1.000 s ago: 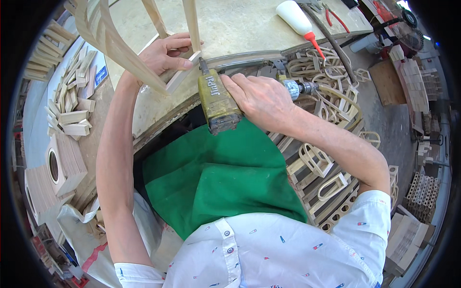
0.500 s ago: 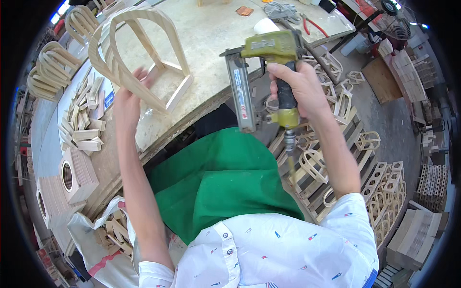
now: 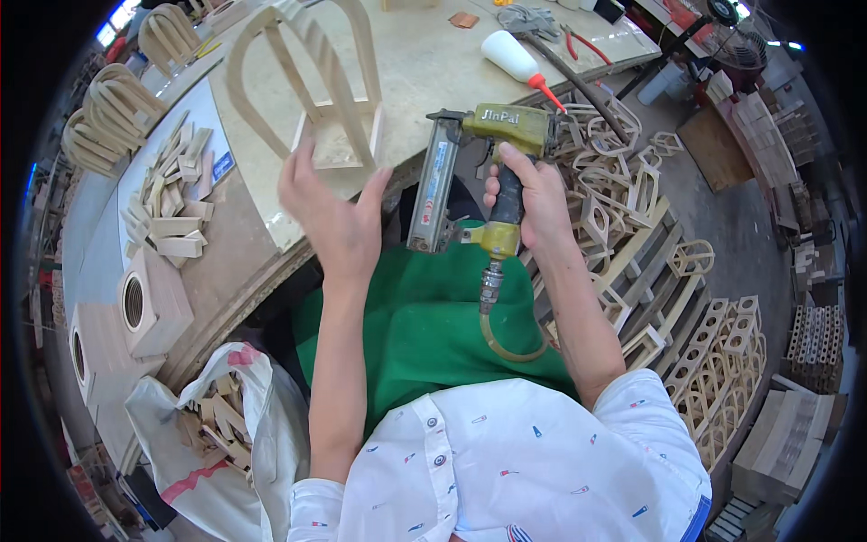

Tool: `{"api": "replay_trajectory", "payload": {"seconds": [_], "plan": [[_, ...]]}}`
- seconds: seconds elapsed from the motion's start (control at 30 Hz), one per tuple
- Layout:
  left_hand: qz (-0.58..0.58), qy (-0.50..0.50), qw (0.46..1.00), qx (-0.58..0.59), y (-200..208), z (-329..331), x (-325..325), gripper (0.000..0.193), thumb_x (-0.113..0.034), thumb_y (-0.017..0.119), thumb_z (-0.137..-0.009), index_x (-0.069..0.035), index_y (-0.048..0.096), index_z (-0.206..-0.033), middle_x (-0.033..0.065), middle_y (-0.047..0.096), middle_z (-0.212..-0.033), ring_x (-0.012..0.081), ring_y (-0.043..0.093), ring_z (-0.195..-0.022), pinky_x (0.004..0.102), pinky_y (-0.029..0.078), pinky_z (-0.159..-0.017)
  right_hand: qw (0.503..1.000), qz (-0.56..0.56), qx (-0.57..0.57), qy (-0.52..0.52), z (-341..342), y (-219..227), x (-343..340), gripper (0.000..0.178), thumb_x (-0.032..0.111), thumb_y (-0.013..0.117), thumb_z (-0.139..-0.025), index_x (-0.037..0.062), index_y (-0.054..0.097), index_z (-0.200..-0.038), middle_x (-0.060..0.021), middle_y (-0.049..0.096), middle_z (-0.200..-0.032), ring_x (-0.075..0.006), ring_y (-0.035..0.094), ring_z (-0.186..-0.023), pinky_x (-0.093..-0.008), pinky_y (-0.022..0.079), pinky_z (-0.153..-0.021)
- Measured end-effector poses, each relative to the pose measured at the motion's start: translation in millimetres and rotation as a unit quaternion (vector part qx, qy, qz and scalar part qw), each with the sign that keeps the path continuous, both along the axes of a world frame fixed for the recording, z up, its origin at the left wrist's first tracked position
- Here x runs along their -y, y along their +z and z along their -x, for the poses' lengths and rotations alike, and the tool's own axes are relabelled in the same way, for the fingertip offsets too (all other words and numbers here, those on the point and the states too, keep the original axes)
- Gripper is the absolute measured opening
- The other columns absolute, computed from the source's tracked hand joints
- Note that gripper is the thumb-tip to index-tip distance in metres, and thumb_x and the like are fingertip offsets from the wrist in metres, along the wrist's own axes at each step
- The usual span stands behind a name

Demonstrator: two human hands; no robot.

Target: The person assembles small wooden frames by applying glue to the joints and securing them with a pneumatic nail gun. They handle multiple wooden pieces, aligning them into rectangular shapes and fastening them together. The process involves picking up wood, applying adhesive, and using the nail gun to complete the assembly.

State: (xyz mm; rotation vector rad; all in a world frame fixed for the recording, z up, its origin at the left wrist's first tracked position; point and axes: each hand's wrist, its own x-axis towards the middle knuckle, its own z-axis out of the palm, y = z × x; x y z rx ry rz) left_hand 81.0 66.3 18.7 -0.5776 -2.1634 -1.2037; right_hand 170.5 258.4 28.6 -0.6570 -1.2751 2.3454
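Observation:
My right hand [image 3: 533,194] is wrapped around the black grip of a green pneumatic nail gun [image 3: 510,122], held above my lap near the bench edge. Its silver magazine points down, and an air hose [image 3: 506,348] hangs from the handle. My left hand [image 3: 332,212] is slightly blurred, thumb and fingers spread apart, at the near side of an arched wooden frame [image 3: 339,86]. That frame stands on the workbench [image 3: 424,54], with bent arches joined to a rectangular base of slats. Whether the left fingertips touch its base, I cannot tell.
Small wooden blocks [image 3: 176,226] lie piled at left, beside square blocks with round holes [image 3: 155,303]. Behind them stand stacked arches [image 3: 113,104]. A white glue bottle [image 3: 508,56], red-handled pliers [image 3: 569,43] and a grey glove [image 3: 533,18] lie at the far right. A sack [image 3: 280,425] holds offcuts.
The arched frame has turned and shifted right on the bench. My left hand has come off its side and opened, moving right. The nail gun has moved lower and left.

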Motion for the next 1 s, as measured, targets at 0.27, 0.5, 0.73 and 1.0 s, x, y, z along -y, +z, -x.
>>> {"api": "replay_trajectory", "payload": {"seconds": [0.27, 0.5, 0.73, 1.0], "plan": [[0.111, -0.062, 0.984, 0.126, -2, 70, -6, 0.030, -0.017, 0.072, -0.080, 0.002, 0.058, -0.098, 0.0216, 0.062, -0.091, 0.0396, 0.060, -0.089, 0.0469, 0.045, -0.078, 1.000, -0.011, -0.023, -0.013, -6, 19, 7, 0.023, 0.019, 0.067, -0.089, -0.0005, 0.056, -0.089, -0.0065, 0.057, -0.072, -0.0134, 0.057, -0.056, -0.0286, 0.050, -0.048], [0.075, 0.016, 0.991, 0.110, 10, 81, 27, 0.038, -0.018, 0.075, -0.077, 0.000, 0.058, -0.106, 0.0202, 0.062, -0.104, 0.0352, 0.059, -0.096, 0.0429, 0.046, -0.080, 1.000, -0.012, -0.020, -0.018, -7, 25, 7, 0.024, 0.018, 0.066, -0.089, -0.0015, 0.053, -0.096, -0.0075, 0.056, -0.077, -0.0134, 0.056, -0.059, -0.0282, 0.049, -0.049], [0.123, -0.239, 0.938, 0.217, 18, -21, -11, 0.058, -0.018, 0.073, -0.081, -0.005, 0.052, -0.133, 0.0209, 0.053, -0.129, 0.0324, 0.058, -0.109, 0.0376, 0.048, -0.089, 0.999, 0.045, -0.015, 0.025, 17, -2, 12, 0.024, 0.019, 0.066, -0.090, -0.0005, 0.054, -0.098, -0.0069, 0.056, -0.077, -0.0127, 0.056, -0.060, -0.0281, 0.050, -0.050], [0.202, -0.221, 0.936, 0.186, 0, -13, -19, 0.030, -0.019, 0.069, -0.085, -0.009, 0.067, -0.114, 0.0275, 0.044, -0.137, 0.0405, 0.055, -0.115, 0.0424, 0.048, -0.092, 0.995, 0.099, 0.000, 0.027, 31, -19, 13, 0.024, 0.022, 0.066, -0.089, 0.0006, 0.056, -0.088, -0.0054, 0.057, -0.071, -0.0132, 0.058, -0.056, -0.0288, 0.050, -0.049]]}}
